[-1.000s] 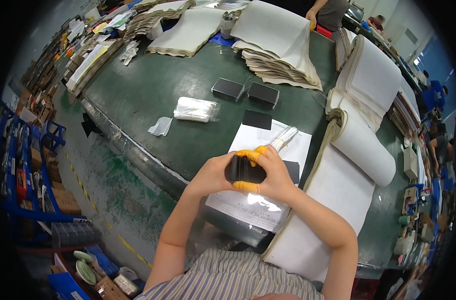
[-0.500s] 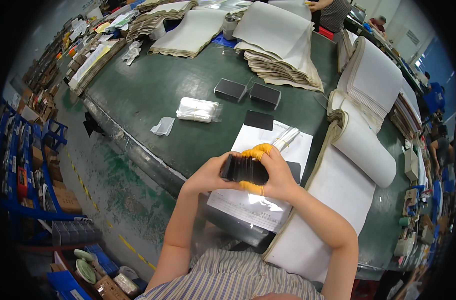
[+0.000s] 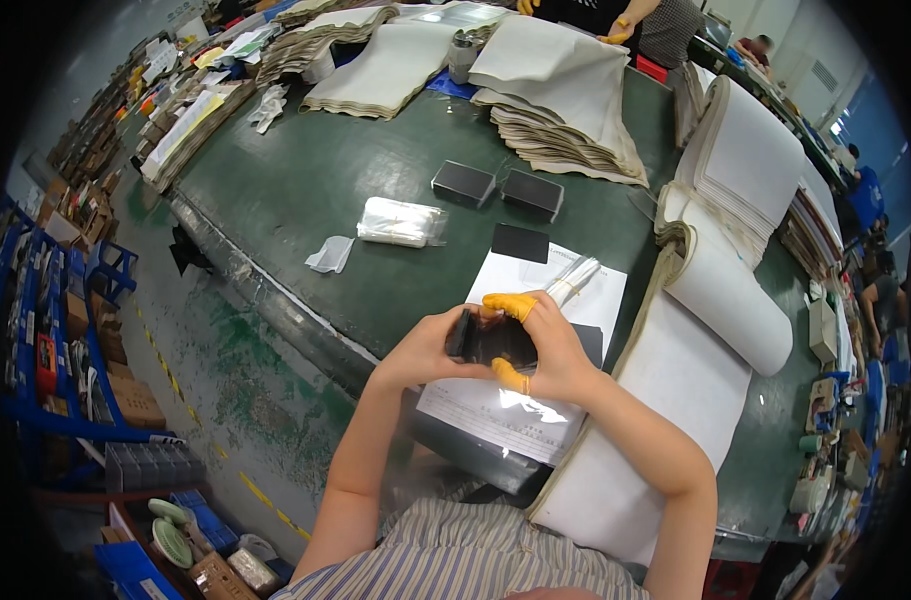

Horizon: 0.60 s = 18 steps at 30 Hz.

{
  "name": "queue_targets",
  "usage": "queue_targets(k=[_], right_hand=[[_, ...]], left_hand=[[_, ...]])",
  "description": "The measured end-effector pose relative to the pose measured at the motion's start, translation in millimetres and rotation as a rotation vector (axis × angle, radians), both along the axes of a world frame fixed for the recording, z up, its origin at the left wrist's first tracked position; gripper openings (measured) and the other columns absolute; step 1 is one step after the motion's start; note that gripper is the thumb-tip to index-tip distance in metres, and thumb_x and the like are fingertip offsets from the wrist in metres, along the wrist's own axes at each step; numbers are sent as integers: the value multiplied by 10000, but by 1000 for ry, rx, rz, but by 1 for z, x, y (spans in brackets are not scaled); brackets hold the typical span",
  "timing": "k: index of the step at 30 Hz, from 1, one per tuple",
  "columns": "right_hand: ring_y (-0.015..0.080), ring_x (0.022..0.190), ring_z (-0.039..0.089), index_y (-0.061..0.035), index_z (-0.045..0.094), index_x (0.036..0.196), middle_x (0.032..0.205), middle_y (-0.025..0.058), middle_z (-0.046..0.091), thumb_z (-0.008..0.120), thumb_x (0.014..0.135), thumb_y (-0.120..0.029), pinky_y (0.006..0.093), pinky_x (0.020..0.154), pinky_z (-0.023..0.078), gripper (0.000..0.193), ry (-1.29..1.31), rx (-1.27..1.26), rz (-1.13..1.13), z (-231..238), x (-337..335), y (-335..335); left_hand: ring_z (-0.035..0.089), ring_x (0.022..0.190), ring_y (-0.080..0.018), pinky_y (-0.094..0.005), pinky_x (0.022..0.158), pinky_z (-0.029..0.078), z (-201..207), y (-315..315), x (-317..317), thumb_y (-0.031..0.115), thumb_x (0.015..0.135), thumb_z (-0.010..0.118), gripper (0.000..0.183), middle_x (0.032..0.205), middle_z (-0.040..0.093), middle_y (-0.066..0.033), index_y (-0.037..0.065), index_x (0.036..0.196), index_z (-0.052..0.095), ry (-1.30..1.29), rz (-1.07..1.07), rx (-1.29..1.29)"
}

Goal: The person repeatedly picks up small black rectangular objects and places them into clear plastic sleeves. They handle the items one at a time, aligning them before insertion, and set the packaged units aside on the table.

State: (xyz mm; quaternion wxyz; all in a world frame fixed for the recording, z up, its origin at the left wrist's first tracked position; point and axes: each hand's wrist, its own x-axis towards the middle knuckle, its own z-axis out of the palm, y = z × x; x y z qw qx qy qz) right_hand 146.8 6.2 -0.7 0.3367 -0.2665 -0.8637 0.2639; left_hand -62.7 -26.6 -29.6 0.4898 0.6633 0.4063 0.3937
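On the green surface (image 3: 306,190), a crumpled scrap of clear plastic (image 3: 331,255) lies at the left, with a clear plastic packet (image 3: 401,222) just beside it. Your left hand (image 3: 421,350) has its fingers clamped on the left end of a small black case (image 3: 488,340), held above a white printed sheet (image 3: 536,390). Your right hand (image 3: 546,345), with yellow finger covers (image 3: 508,305), grips its right end. Farther back sit two black boxes (image 3: 498,188). Stacked pale sheets (image 3: 726,300) lie at the right.
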Motion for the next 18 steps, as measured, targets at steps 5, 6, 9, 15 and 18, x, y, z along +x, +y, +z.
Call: queue_targets(k=[5,6,9,15,18], right_hand=[[297,967,489,-44,566,1191,992,91,558,842,619,-379,378,864,449,718,-139,-17,-33,11,-3,-5],[297,966,487,-43,573,1186,987,91,555,846,614,-397,379,861,449,726,-165,-31,-53,12,-4,-7],[278,942,489,-75,594,1206,961,82,532,863,584,-362,368,829,444,736,-111,15,-95,-1,-5,-6],[289,955,475,-47,629,1123,971,90,543,840,637,-410,374,848,448,643,-89,-18,-79,-4,0,-2],[289,955,477,-51,630,1122,969,87,543,841,643,-386,374,841,448,621,-106,-18,-61,-1,0,-1]], left_hand=[[638,875,-130,-286,800,508,2,-1,6,102,652,836,589,991,670,-84,1,1158,552,191,66,63],[631,861,-110,-280,786,510,0,0,7,86,655,834,595,981,672,-72,-4,1167,545,234,82,101],[629,854,-113,-289,780,515,1,1,7,101,611,874,646,973,674,-75,3,1160,549,308,82,50],[636,902,-222,-329,834,494,5,1,1,172,495,922,819,1018,656,-111,19,1205,543,70,-28,-29],[622,928,-196,-320,855,485,2,1,-3,166,485,930,868,1033,652,-92,21,1239,525,59,-28,-38]])
